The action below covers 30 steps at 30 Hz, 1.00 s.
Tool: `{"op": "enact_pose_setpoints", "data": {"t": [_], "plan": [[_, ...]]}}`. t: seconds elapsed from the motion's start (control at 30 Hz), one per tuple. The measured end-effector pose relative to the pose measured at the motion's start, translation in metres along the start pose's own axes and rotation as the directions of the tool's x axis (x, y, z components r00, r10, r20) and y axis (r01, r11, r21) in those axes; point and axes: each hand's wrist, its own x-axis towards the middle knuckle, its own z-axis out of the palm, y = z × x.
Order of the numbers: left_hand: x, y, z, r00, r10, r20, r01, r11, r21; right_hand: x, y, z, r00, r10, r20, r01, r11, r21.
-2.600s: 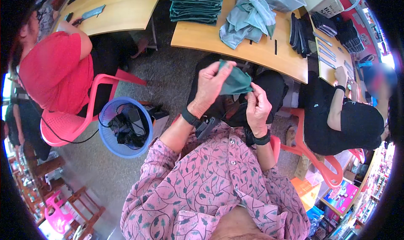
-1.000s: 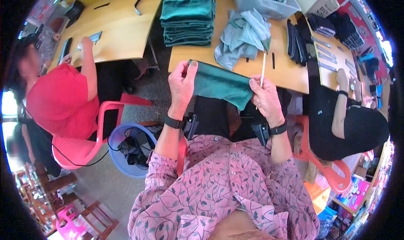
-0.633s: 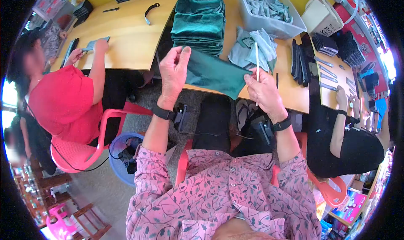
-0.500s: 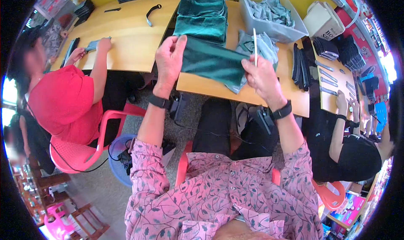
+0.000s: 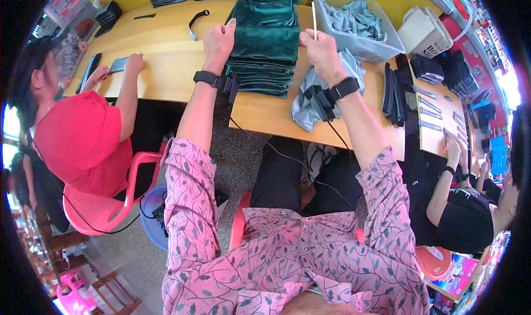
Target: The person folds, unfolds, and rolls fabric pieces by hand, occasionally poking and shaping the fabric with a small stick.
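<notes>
A dark green velvet cloth piece (image 5: 264,42) is stretched flat between my two hands, over the front of a stack of green velvet pieces (image 5: 261,76). My left hand (image 5: 219,42) pinches its left edge, thumb pointing up. At the right edge, my right hand (image 5: 323,54) is closed on the cloth and also grips a thin white stick (image 5: 315,20) that stands upright from the fingers. Crumpled grey-green cloth (image 5: 315,102) lies on the table (image 5: 265,116), partly under my right wrist.
Behind my right hand stands a clear plastic bin (image 5: 381,51) of pale cloth. Dark folded strips (image 5: 394,94) lie to its front right. A person in red (image 5: 80,130) works at the left table; another in black (image 5: 462,215) works at the right. A black strap (image 5: 194,25) lies at upper left.
Both hands have moved away from me, carrying the green piece from above the table's front to the stack. The crumpled cloth and the stack's front are now uncovered.
</notes>
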Motion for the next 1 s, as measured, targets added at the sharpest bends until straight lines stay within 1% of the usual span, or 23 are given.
{"op": "enact_pose_setpoints", "data": {"t": [0.03, 0.07, 0.13, 0.2, 0.23, 0.27, 0.33, 0.37, 0.43, 0.47, 0.53, 0.57, 0.6, 0.63, 0.67, 0.7, 0.73, 0.8, 0.87, 0.9, 0.93, 0.97, 1.0], "plan": [[0.000, -0.001, 0.002, 0.999, -0.042, 0.027, 0.040, 0.996, 0.076, -0.005, 0.000, -0.003, 1.000, 0.002, -0.001, -0.002, 1.000, -0.001], [-0.002, -0.004, 0.002, 0.999, -0.044, 0.029, 0.042, 0.996, 0.076, -0.011, 0.000, -0.008, 0.999, 0.039, -0.009, -0.038, 0.999, 0.019], [-0.008, -0.009, -0.002, 0.996, -0.032, 0.079, 0.048, 0.979, -0.199, -0.031, -0.006, -0.016, 0.997, 0.080, -0.019, -0.079, 0.996, 0.043], [0.000, -0.026, 0.008, 0.998, 0.007, 0.065, 0.010, 0.969, -0.247, -0.051, -0.015, -0.025, 0.987, 0.158, 0.027, -0.159, 0.950, 0.270], [0.002, -0.030, 0.008, 0.998, 0.044, 0.048, -0.029, 0.956, -0.293, -0.062, -0.016, -0.029, 0.984, 0.165, 0.065, -0.178, 0.929, 0.323], [0.004, -0.034, 0.008, 0.998, 0.046, 0.049, -0.029, 0.955, -0.294, -0.072, -0.015, -0.036, 0.984, 0.166, 0.063, -0.177, 0.929, 0.324], [0.007, -0.029, 0.005, 0.998, 0.056, 0.041, -0.046, 0.975, -0.219, -0.095, -0.018, -0.049, 0.945, 0.238, 0.226, -0.299, 0.908, 0.293], [0.007, -0.027, 0.004, 0.997, 0.061, 0.045, -0.050, 0.974, -0.222, -0.112, -0.020, -0.048, 0.961, 0.216, 0.172, -0.265, 0.894, 0.361], [0.006, -0.022, 0.004, 0.998, 0.061, -0.020, -0.063, 0.991, -0.119, -0.140, -0.017, -0.056, 0.957, 0.232, 0.172, -0.277, 0.904, 0.325], [0.006, -0.019, 0.003, 0.998, 0.064, -0.019, -0.066, 0.991, -0.121, -0.152, -0.015, -0.059, 0.952, 0.249, 0.178, -0.292, 0.912, 0.287], [0.005, -0.013, 0.002, 1.000, 0.009, -0.025, -0.009, 1.000, -0.007, -0.173, 0.000, -0.067, 0.945, 0.267, 0.187, -0.315, 0.898, 0.307], [0.002, -0.011, 0.004, 1.000, 0.010, -0.024, -0.011, 1.000, -0.008, -0.185, 0.009, -0.072, 0.937, 0.288, 0.199, -0.341, 0.881, 0.327], [-0.002, -0.006, 0.008, 0.980, 0.094, -0.177, -0.057, 0.978, 0.203, -0.195, 0.016, -0.076, 0.937, 0.288, 0.198, -0.340, 0.881, 0.329], [-0.007, 0.002, 0.012, 0.930, 0.206, -0.305, -0.067, 0.910, 0.409, -0.205, 0.023, -0.080, 0.919, 0.326, 0.219, -0.386, 0.855, 0.347], [-0.012, 0.010, 0.015, 0.929, 0.211, -0.305, -0.072, 0.909, 0.410, -0.215, 0.029, -0.082, 0.900, 0.363, 0.241, -0.430, 0.826, 0.365], [-0.021, 0.022, 0.017, 0.923, 0.299, -0.241, -0.234, 0.935, 0.266, -0.224, 0.034, -0.083, 0.898, 0.377, 0.227, -0.438, 0.820, 0.369], [-0.033, 0.034, 0.018, 0.900, 0.392, -0.189, -0.378, 0.920, 0.106, -0.232, 0.038, -0.083, 0.898, 0.377, 0.227, -0.438, 0.819, 0.372], [-0.059, 0.059, 0.020, 0.828, 0.559, -0.032, -0.560, 0.828, -0.038, -0.247, 0.044, -0.082, 0.896, 0.390, 0.211, -0.442, 0.821, 0.360], [-0.086, 0.076, 0.023, 0.791, 0.607, 0.080, -0.612, 0.780, 0.134, -0.259, 0.049, -0.083, 0.895, 0.390, 0.215, -0.444, 0.816, 0.371], [-0.091, 0.075, 0.026, 0.800, 0.551, 0.236, -0.591, 0.793, 0.151, -0.264, 0.051, -0.084, 0.894, 0.395, 0.213, -0.447, 0.824, 0.348], [-0.091, 0.072, 0.030, 0.797, 0.555, 0.238, -0.594, 0.791, 0.147, -0.269, 0.054, -0.084, 0.892, 0.400, 0.211, -0.450, 0.831, 0.326], [-0.089, 0.068, 0.033, 0.800, 0.438, 0.411, -0.530, 0.836, 0.141, -0.274, 0.055, -0.085, 0.908, 0.376, 0.183, -0.415, 0.865, 0.283], [-0.090, 0.063, 0.035, 0.764, 0.305, 0.569, -0.461, 0.874, 0.152, -0.279, 0.058, -0.087, 0.909, 0.376, 0.180, -0.414, 0.865, 0.284]]}}
